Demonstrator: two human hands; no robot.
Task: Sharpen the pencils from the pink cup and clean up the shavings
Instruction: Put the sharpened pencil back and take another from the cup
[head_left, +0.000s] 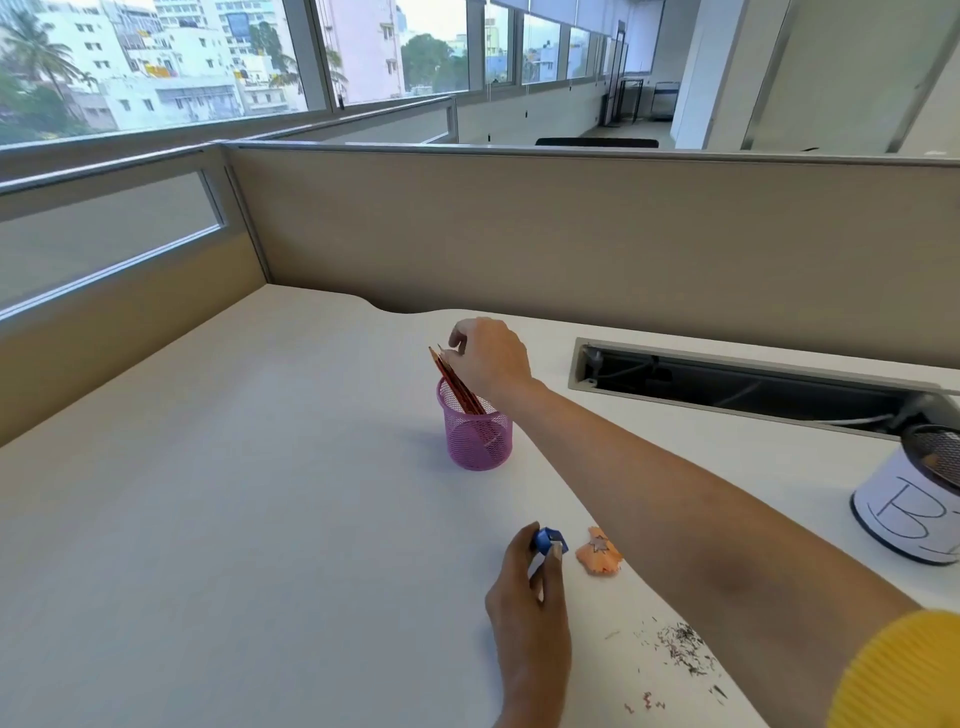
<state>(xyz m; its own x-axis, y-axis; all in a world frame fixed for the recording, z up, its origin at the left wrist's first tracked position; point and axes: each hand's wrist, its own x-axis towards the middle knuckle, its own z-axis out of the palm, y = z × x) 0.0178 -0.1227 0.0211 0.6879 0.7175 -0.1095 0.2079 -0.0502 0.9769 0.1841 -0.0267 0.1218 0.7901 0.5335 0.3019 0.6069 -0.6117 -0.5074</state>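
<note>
A pink mesh cup (478, 441) stands upright in the middle of the white desk (234, 493). Several red pencils (457, 382) lean in it toward the left. My right hand (491, 356) reaches over the cup, and its fingers pinch the top ends of the pencils. Nearer to me, my left hand (530, 597) holds a small blue sharpener (548, 540) between thumb and fingertips just above the desk. A curl of orange pencil shavings (600, 551) lies right of the sharpener. Dark graphite dust and small flecks (680, 647) are scattered near the front edge.
At the right edge stands a white paper-wrapped mesh bin (909, 514) with handwritten letters on it. An open cable slot (737, 384) runs along the back right of the desk. Beige partition panels (571, 234) wall the desk at the back and left.
</note>
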